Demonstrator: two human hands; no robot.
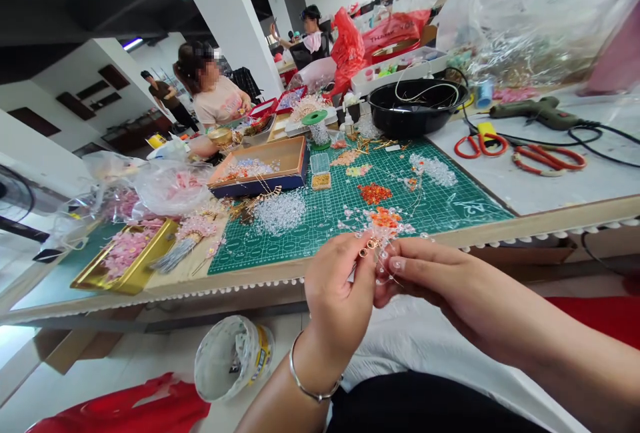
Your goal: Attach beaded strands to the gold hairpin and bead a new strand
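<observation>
Both hands meet just in front of the table edge around a beaded ornament [384, 221] of orange and clear beads with thin wire. My left hand [343, 286], with a silver bangle at the wrist, pinches its gold-coloured base between thumb and forefinger. My right hand [425, 269] is closed at the ornament's right side, its fingertips on thin wire with clear beads. Behind the ornament, a pile of orange-red beads [375, 193] lies on the green cutting mat [330, 219]. A heap of clear beads [281, 213] is on the mat's left part.
Right of the mat lie red-handled scissors [481, 145], red-handled pliers [549, 158] and a glue gun [537, 113] with its cable. A black basin [417, 113] stands behind. To the left are a bead box [260, 173] and a gold tray [85, 278]. A bucket [225, 359] stands below. Other people sit beyond.
</observation>
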